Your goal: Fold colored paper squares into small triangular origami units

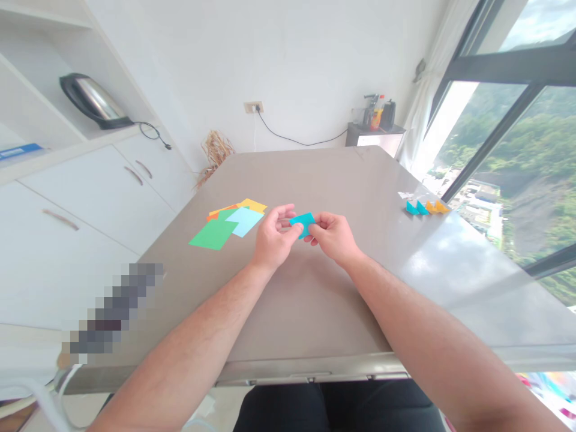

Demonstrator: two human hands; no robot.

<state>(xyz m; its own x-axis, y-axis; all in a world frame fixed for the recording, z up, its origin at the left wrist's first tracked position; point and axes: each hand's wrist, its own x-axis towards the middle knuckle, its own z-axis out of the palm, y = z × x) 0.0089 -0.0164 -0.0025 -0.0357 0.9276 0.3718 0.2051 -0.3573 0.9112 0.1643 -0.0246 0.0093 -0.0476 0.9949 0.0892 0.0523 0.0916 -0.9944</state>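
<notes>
A small piece of folded blue paper (303, 222) is held up in front of me over the table. My left hand (275, 235) pinches its left side, thumb on the near face. On the opposite side, my right hand (332, 235) grips the paper's right edge between thumb and fingers. Left of my hands lie loose paper sheets: a green sheet (213, 234), a light blue sheet (245, 222) and a yellow-orange sheet (252, 206), partly overlapping. Far to the right stand several small folded paper shapes, among them a blue one (411, 208) and an orange one (441, 207).
The grey table (315, 312) has its front edge by my lap. A pixelated dark patch (117, 312) covers something at the left edge. An electric kettle (96, 102) rests on a shelf at left; a small cabinet (378, 138) stands behind the table, windows at right.
</notes>
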